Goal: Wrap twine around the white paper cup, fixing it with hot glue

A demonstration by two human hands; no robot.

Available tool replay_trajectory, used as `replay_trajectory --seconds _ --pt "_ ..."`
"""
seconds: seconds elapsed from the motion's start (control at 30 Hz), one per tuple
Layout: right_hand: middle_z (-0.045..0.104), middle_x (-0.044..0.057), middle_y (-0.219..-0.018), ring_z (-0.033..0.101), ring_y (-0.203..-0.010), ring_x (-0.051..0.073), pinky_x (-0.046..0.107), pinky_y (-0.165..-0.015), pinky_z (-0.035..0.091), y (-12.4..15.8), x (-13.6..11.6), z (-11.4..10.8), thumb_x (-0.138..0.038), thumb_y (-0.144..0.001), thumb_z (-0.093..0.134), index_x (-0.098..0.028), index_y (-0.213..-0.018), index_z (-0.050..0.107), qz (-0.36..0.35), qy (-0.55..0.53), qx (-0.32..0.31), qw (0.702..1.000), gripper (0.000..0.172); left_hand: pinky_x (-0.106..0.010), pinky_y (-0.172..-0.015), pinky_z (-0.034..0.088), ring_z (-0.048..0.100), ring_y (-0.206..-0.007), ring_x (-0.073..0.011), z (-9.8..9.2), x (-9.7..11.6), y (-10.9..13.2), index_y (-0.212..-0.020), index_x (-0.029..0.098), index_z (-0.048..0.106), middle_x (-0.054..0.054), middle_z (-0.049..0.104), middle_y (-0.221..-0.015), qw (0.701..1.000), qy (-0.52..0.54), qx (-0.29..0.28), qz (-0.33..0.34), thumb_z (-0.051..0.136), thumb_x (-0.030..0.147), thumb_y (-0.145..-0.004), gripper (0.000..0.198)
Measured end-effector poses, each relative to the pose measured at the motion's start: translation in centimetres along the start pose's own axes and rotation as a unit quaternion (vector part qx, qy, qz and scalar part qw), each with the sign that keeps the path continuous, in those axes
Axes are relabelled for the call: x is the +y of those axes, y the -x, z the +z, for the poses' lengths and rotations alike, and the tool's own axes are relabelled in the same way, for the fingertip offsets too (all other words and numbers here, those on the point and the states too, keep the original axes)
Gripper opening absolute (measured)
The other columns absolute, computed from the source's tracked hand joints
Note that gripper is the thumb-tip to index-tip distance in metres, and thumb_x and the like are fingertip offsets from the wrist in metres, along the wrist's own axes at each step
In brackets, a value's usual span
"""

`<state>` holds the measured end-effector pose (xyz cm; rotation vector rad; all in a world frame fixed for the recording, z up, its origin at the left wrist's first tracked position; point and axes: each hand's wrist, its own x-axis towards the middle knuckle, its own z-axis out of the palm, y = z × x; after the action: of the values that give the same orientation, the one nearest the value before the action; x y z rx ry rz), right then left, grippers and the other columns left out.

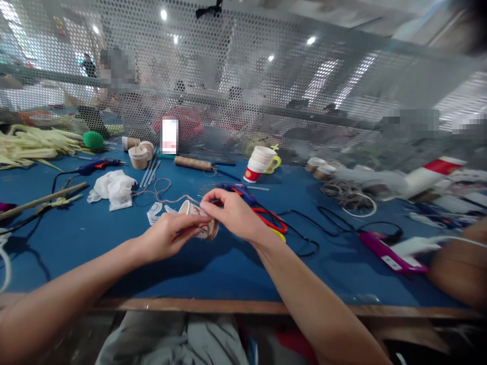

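Observation:
A small white paper cup [208, 232] with reddish marks is tilted on its side above the table. My left hand [177, 230] is closed on it, fingers along its near side and thumb beneath. My right hand [232, 210] bends over the far side of the cup, with thumb and forefinger pinched together. A thin length of twine [182, 197] runs from the left across the table to those fingertips. Part of the cup is covered by my fingers. Just left of it lies a crumpled clear plastic piece [154, 213].
Behind my right hand are a blue glue gun [238, 190] and red-handled scissors [272, 218]. Stacked paper cups [258, 165], a twine roll [193, 162] and a phone [169, 136] stand farther back. White tissue [113, 187] lies left; a purple power strip [391, 253] lies right, with black cables.

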<state>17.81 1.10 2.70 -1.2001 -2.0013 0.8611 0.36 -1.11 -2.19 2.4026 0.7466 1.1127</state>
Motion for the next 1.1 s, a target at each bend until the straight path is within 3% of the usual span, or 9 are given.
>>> replay_trajectory --seconds 0.17,0.37,0.7,1.1 --pt "0.061 -0.001 -0.07 0.057 -0.065 0.011 0.025 -0.063 0.046 0.2 0.5 -0.7 -0.026 -0.074 0.059 -0.017 -0.078 0.055 -0.023 -0.106 0.074 0.991 0.011 -0.021 -0.065 0.048 0.063 -0.077 -0.0153 -0.5 0.7 -0.6 -0.11 0.014 0.06 -0.007 0.069 -0.095 0.981 0.107 0.038 -0.159 0.049 0.028 -0.084 0.031" --pt "0.068 0.001 -0.078 0.062 -0.073 0.012 0.027 -0.069 0.049 0.5 0.8 -0.7 -0.025 -0.072 0.063 -0.019 -0.082 0.066 -0.043 -0.144 0.095 0.984 0.012 -0.022 -0.059 0.048 0.062 -0.069 -0.0153 -0.4 0.6 -1.0 -0.102 0.012 0.063 -0.007 0.07 -0.087 0.941 0.232 0.034 -0.244 0.055 0.031 -0.079 0.031" --pt "0.071 0.003 -0.078 0.063 -0.07 0.014 0.029 -0.068 0.051 0.4 1.5 -0.7 -0.027 -0.068 0.068 -0.017 -0.079 0.069 -0.035 -0.102 0.158 0.982 0.015 -0.019 -0.057 0.046 0.06 -0.064 -0.0118 -0.5 0.8 -0.9 -0.105 0.011 0.063 -0.007 0.07 -0.084 0.919 0.282 0.049 -0.27 0.056 0.033 -0.078 0.035" --pt "0.07 0.004 -0.078 0.063 -0.072 0.016 0.031 -0.07 0.049 0.4 1.1 -0.6 -0.027 -0.069 0.066 -0.016 -0.079 0.068 0.0 -0.063 0.132 0.989 0.015 -0.021 -0.062 0.048 0.062 -0.075 -0.0148 -0.6 0.9 -0.6 -0.103 0.014 0.065 -0.009 0.068 -0.099 0.945 0.253 0.054 -0.202 0.056 0.033 -0.08 0.031"
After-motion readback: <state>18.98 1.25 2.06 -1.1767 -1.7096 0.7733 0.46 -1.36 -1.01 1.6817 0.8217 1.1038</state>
